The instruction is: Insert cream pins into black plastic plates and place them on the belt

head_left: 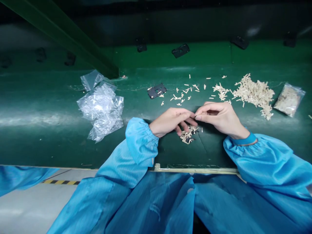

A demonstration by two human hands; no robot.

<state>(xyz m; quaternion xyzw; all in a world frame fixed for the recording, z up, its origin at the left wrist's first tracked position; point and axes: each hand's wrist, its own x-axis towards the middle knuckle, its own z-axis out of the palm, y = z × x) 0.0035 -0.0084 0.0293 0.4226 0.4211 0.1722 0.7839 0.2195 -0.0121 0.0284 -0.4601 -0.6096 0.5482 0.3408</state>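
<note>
My left hand (172, 120) and my right hand (219, 117) meet at the fingertips just above the bench. The thumb and index finger of the right hand are pinched together, the other fingers curled. A tiny dark thing shows where the fingertips meet, too small to name. The thumb and index finger of my left hand close in on the same spot, its other fingers hanging lower. Right beneath lies a small heap of cream-coloured strips (187, 136) with some dark bits among it. Beyond the hands, a flat black plastic part (157, 91) carries a few cream pieces.
Crumpled clear plastic bags (101, 107) lie at left on the green bench (60, 136). Rightward are a large pile of cream strips (254, 92) and a filled clear bag (289, 99). Black parts (180, 51) line the back. A green post (80, 42) stands back left.
</note>
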